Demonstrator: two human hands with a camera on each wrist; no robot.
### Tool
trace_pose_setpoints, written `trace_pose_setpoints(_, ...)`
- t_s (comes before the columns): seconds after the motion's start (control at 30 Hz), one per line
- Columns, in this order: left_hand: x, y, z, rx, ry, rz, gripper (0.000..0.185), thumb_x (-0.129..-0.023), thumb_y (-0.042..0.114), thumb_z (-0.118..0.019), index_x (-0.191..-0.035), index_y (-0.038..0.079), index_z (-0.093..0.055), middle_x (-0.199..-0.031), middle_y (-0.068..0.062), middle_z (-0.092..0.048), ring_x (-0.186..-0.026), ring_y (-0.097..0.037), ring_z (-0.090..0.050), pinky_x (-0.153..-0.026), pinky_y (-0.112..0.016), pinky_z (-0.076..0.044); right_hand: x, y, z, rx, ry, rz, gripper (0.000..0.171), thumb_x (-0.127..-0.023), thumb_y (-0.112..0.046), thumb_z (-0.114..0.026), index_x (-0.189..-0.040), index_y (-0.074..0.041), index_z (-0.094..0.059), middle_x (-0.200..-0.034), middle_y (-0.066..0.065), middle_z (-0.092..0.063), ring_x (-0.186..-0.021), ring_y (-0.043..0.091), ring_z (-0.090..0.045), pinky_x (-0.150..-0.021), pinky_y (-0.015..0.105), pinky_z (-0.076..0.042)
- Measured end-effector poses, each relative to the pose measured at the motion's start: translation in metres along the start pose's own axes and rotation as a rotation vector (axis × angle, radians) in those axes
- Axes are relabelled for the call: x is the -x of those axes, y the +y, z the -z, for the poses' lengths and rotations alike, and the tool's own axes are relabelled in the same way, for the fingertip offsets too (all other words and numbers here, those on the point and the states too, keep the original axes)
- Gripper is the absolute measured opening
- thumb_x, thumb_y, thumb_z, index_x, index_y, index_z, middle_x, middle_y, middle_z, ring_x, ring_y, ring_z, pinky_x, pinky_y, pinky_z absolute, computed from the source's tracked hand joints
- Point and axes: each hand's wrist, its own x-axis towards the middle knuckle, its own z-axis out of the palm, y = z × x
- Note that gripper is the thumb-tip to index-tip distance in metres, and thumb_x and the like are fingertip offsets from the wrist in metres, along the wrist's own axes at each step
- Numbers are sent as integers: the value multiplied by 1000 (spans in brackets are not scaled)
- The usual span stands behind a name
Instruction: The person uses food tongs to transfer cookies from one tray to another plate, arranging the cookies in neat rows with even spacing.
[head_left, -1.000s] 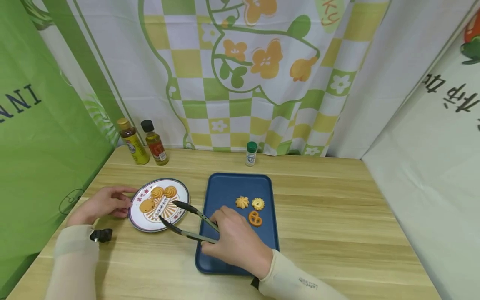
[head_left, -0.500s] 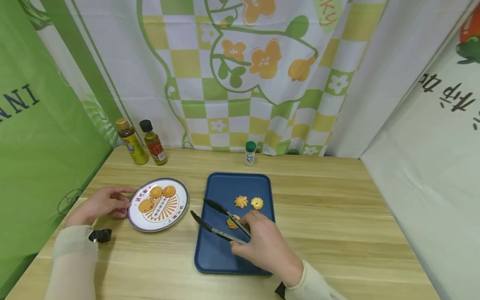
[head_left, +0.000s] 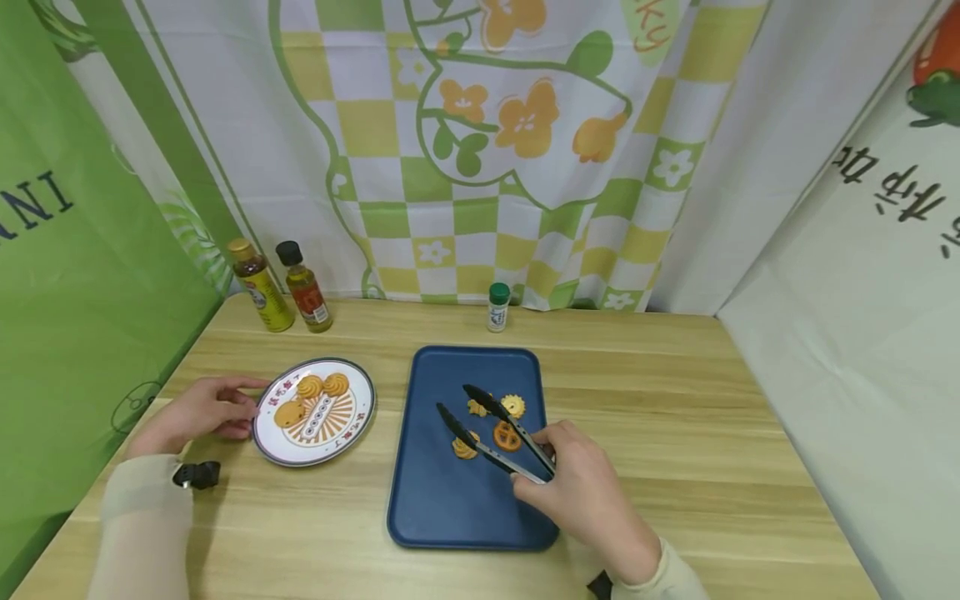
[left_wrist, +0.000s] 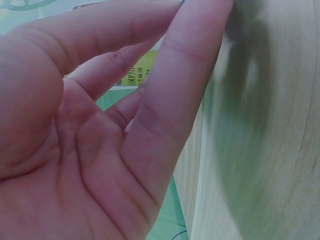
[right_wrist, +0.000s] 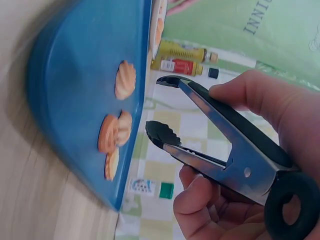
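**Tongs open over the tray**

Black-tipped steel tongs (head_left: 491,425), arms apart and empty, hover above golden cookies (head_left: 507,435) on the blue tray (head_left: 450,517). Right hand (head_left: 581,492) grips them; left hand (head_left: 198,412), fingers relaxed, touches the patterned plate (head_left: 352,429) on the wooden surface (head_left: 675,467).

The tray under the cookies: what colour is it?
The tray is dark blue, which shows best in the head view.

– What is kept from view on the tray (head_left: 427,517)?
– One biscuit (head_left: 477,407) is partly covered by the tongs (head_left: 491,433).
– And from the left wrist?
– Nearly everything is blocked by the left hand (left_wrist: 100,130); the table (left_wrist: 270,150) is blurred.
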Motion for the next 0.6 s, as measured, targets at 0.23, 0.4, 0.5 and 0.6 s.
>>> trace_pose_setpoints(0.23, -1, -1, 1, -15, 2, 2, 63, -111, -1, -63, -166, -13, -37, -120, -17, -67, -89, -13, -75, -82, -30, -74, -5, 10, 5, 34, 11, -24, 50, -79, -28, -96, -118, -2, -78, -107, 6, -73, -87, 18, -62, -74, 37, -58)
trace_pose_setpoints(0.4, -1, 0, 1, -18, 7, 6, 62, -111, -1, -63, -166, -13, -37, -120, -17, -67, -89, -13, -75, -81, -30, -74, -8, 13, 4, 60, 13, -31, 51, -79, -30, -93, -118, -1, -77, -107, 7, -72, -87, 20, -63, -76, 42, -60)
trace_pose_setpoints(0.5, -1, 0, 0, -14, 6, 11, 63, -110, 0, -63, -166, -13, -37, -120, -17, -67, -89, -13, -75, -82, -30, -74, -9, 14, 3, 79, 23, -30, 51, -79, -30, -93, -118, -1, -77, -107, 8, -73, -88, 22, -66, -79, 47, -63)
trace_pose_setpoints(0.6, -1, 0, 0, -11, 4, 15, 63, -110, 0, -64, -166, -12, -37, -119, -17, -67, -90, -14, -75, -83, -31, -74, -9, 14, 1, 94, 32, -24, 50, -79, -29, -92, -117, 0, -77, -107, 10, -73, -90, 25, -69, -82, 51, -65)
